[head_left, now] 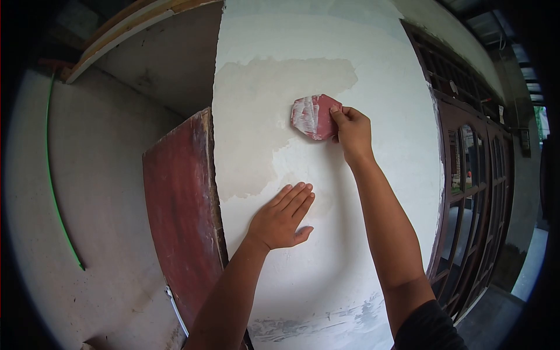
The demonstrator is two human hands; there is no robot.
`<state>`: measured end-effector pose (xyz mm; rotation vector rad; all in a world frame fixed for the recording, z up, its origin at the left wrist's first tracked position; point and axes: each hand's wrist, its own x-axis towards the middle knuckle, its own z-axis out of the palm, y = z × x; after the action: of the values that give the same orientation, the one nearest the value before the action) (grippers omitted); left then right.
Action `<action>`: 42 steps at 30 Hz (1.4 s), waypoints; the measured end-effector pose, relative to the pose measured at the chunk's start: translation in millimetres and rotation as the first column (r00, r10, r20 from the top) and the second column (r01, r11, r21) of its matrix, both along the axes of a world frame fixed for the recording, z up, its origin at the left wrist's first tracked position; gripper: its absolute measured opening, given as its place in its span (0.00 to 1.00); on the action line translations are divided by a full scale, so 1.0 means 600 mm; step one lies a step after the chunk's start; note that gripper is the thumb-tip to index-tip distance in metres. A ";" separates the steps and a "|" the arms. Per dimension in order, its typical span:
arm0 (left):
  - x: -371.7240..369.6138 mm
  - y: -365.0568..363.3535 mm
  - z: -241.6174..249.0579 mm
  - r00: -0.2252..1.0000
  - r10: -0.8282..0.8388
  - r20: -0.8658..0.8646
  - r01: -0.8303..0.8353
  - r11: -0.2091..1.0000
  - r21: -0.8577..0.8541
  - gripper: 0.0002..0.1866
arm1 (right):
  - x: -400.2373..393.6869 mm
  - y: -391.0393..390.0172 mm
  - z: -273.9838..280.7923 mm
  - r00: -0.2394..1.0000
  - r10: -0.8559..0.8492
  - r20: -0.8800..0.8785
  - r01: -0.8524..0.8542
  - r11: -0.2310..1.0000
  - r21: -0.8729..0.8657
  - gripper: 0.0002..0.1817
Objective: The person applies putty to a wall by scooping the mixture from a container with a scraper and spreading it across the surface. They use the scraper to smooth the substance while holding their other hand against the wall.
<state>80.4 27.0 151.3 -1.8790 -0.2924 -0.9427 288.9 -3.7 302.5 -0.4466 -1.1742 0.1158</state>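
Note:
My right hand (353, 131) grips the right edge of a flat red scraper (318, 118), thumb on its face and fingers behind. White putty is smeared over the scraper's left half. It is held at the white wall (396, 175), over the border of a damp-looking greyish patch (251, 128). Lower and to the left, my left hand (283, 219) lies flat against the wall with its fingers stretched out and its thumb apart, holding nothing.
Left of the wall's edge stands a worn red board (181, 204). A green strip (51, 169) hangs on the far-left wall. To the right are dark wooden doors with glass panes (466, 169). Grey smears (326, 321) mark the wall low down.

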 end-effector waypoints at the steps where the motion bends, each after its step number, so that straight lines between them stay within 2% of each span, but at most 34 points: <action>1: 0.000 0.000 0.000 1.000 -0.001 0.002 0.001 1.000 0.002 0.36 | -0.012 -0.001 0.002 0.999 -0.012 0.037 0.012 1.000 -0.007 0.17; 3: 0.000 0.001 -0.001 1.000 -0.005 0.002 0.005 1.000 -0.001 0.36 | -0.019 0.002 0.001 0.996 -0.033 0.088 0.034 0.999 -0.010 0.17; 5: -0.002 0.002 0.002 1.000 -0.006 -0.002 0.006 1.000 -0.001 0.36 | -0.020 0.002 0.001 0.981 -0.174 0.086 0.178 0.983 -0.039 0.18; 9: -0.004 0.003 0.003 1.000 -0.006 -0.001 0.006 1.000 -0.001 0.36 | 0.013 0.001 -0.005 0.982 -0.186 0.033 0.187 0.980 -0.066 0.18; 11: -0.003 0.003 -0.001 1.000 -0.012 0.001 0.012 1.000 -0.008 0.36 | 0.021 0.003 -0.005 0.983 -0.184 0.028 0.186 0.980 -0.077 0.18; 13: -0.001 0.004 -0.001 1.000 -0.011 0.004 0.011 1.000 0.000 0.36 | 0.025 0.003 -0.005 0.999 -0.052 -0.012 0.052 0.999 -0.006 0.18; 14: 0.000 0.003 -0.002 1.000 -0.011 0.007 0.011 1.000 -0.002 0.36 | 0.022 0.004 -0.005 0.999 -0.052 -0.009 0.052 0.999 -0.008 0.18; 16: -0.001 0.003 0.000 1.000 -0.007 0.002 0.007 1.000 -0.005 0.36 | -0.006 0.000 -0.003 0.998 0.019 0.063 -0.020 1.000 0.010 0.17; 20: -0.002 0.000 -0.003 1.000 -0.009 -0.003 0.009 1.000 -0.016 0.36 | -0.029 0.006 -0.001 0.992 -0.055 0.118 0.057 0.998 -0.012 0.17; 22: -0.002 0.002 0.000 1.000 -0.014 -0.001 0.014 1.000 -0.013 0.36 | -0.021 0.002 0.003 0.981 -0.171 0.091 0.175 0.984 -0.037 0.17; 25: -0.002 0.002 0.000 1.000 -0.016 -0.002 0.016 1.000 -0.015 0.36 | 0.010 0.004 0.004 0.982 -0.180 0.062 0.184 0.982 -0.054 0.17; 27: -0.002 0.001 0.000 1.000 0.002 0.003 -0.002 1.000 -0.001 0.35 | 0.025 0.008 0.004 0.985 -0.165 0.045 0.168 0.984 -0.064 0.17; 29: -0.002 0.002 -0.001 1.000 0.022 0.010 -0.022 1.000 0.012 0.35 | 0.031 0.015 0.006 0.999 -0.042 -0.003 0.042 0.999 0.008 0.17; 31: -0.001 0.002 0.000 1.000 -0.017 0.005 0.017 1.000 -0.007 0.35 | 0.009 0.008 0.007 1.000 -0.019 0.000 0.019 1.000 0.025 0.17; 34: -0.001 -0.001 0.001 1.000 -0.019 0.005 0.019 1.000 -0.012 0.35 | -0.025 0.003 0.009 0.987 -0.104 0.124 0.104 0.995 0.011 0.18; 35: 0.000 -0.001 0.001 1.000 -0.020 0.003 0.020 1.000 -0.010 0.35 | -0.022 0.003 0.008 0.987 -0.105 0.122 0.105 0.994 0.012 0.18; 37: -0.001 0.001 0.000 1.000 -0.021 0.006 0.021 1.000 -0.006 0.35 | -0.015 0.005 0.004 0.964 -0.242 0.113 0.243 0.970 0.008 0.18; 38: -0.001 0.002 0.000 1.000 -0.021 0.008 0.021 1.000 -0.003 0.35 | -0.002 0.003 0.001 0.964 -0.252 0.090 0.254 0.967 -0.017 0.18; 39: -0.001 0.002 0.001 1.000 -0.017 0.007 0.017 1.000 -0.004 0.35 | 0.011 0.003 0.000 0.964 -0.251 0.092 0.254 0.967 -0.013 0.18; 42: -0.001 0.002 0.000 1.000 -0.012 0.007 0.012 1.000 -0.003 0.35 | 0.033 -0.002 -0.007 0.996 -0.088 0.007 0.088 0.995 -0.044 0.17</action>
<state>80.1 28.1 151.3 -1.8823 -0.2867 -0.9572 309.0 -4.8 298.3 -0.5368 -1.1573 0.0644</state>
